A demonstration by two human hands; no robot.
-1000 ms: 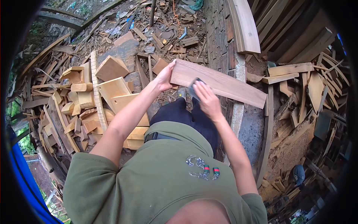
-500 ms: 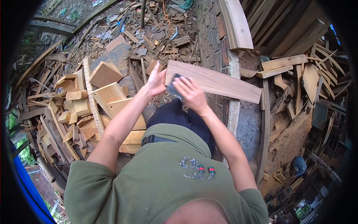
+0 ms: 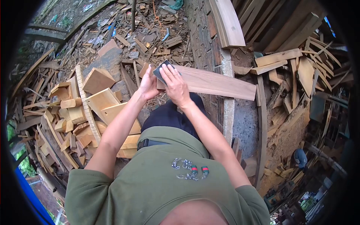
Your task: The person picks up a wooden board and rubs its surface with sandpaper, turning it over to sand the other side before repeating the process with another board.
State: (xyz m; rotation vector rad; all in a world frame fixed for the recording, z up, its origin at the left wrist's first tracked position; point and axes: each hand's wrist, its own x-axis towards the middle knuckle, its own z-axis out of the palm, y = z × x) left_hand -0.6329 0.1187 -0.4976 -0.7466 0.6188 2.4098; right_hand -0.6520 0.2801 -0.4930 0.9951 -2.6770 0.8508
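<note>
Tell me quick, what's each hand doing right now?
Left hand: open, at one end of the board.
Right hand: holding a dark pad on the board, fingers flat.

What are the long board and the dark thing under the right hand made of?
The board looks like real wood: brown, with grain lines running along it, and a dull, seemingly unvarnished face.

The dark pad under the right hand could be sandpaper, since it's flat, dark and squarish, but I can't see its underside.

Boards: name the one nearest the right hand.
The tapering brown board, with the right hand over its left end; the stacked boards touch neither hand.
</note>
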